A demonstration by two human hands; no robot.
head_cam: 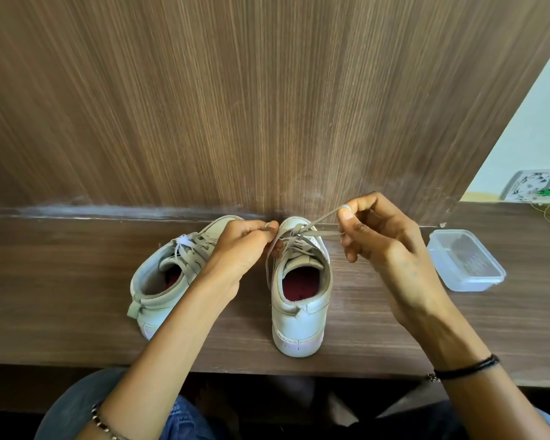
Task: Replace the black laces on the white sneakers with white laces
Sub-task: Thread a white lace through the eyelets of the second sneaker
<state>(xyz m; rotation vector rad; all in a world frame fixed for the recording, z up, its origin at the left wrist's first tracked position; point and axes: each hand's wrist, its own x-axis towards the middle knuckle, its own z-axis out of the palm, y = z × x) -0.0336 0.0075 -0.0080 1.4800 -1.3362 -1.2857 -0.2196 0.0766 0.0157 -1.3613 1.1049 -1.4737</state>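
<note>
Toward the back edge of the tabletop (61, 296), about midway along it, two sneakers stand heels to the front edge and toes against the wood panel (267, 90).

The left sneaker (153, 281) sits angled, toe turned inward, with a pale left lace (195, 249) threaded up it. The right sneaker (299, 315) stands straight, its red insole showing, and its greyish-white right lace (296, 241) criss-crosses the eyelets.

The left hand (242, 249) hangs over the gap between the two toes, fingers curled, thumb and forefinger pinching one end of the right lace. A loose strand drops from it down the shoe's left side.

The right hand (381, 246) is raised just right of that toe. Thumb and forefinger pinch the other end, drawn taut up from the sneaker, and the remaining fingers are loosely bent. A second run of lace reaches the fingers below (how it is held I cannot tell).

A clear plastic box (489, 274) lies near the right end of the tabletop, well apart from the sneakers (a ribbed pattern shows through its walls; whether anything lies inside I cannot tell). At the back right corner sits a blurred printed tray (535, 185).
</note>
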